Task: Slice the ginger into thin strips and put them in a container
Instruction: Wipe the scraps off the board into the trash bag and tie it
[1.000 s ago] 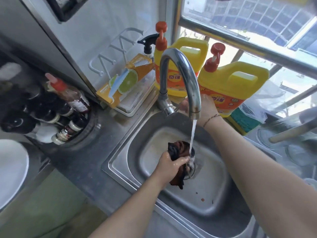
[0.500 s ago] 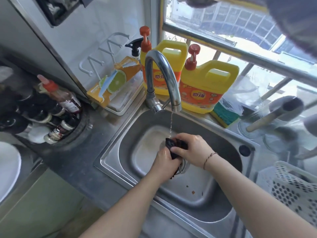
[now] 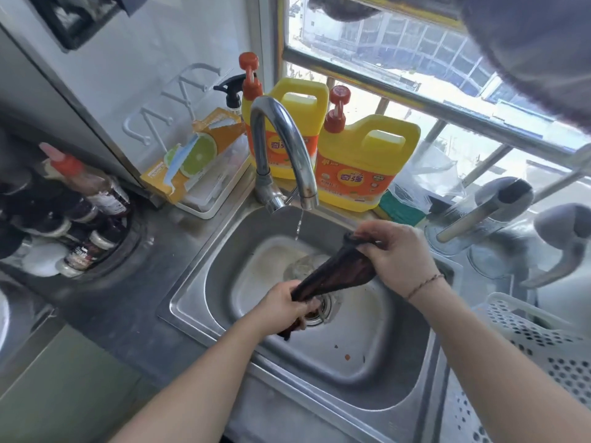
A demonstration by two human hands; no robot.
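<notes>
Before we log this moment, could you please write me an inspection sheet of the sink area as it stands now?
Surface: steel sink set in a grey counter; small bits of debris on the basin floor.
Job's things: no ginger, knife or container seen.
Clutter: two yellow detergent jugs behind the faucet, a citrus-printed box, sauce bottles at left, a white perforated basket at right.
Hands: left hand grips the lower end of a dark cloth; right hand grips its upper end, the cloth stretched between them over the drain.
Cables: nothing seen.
Surroundings: thin trickle of water from the faucet; window with bars behind.
</notes>
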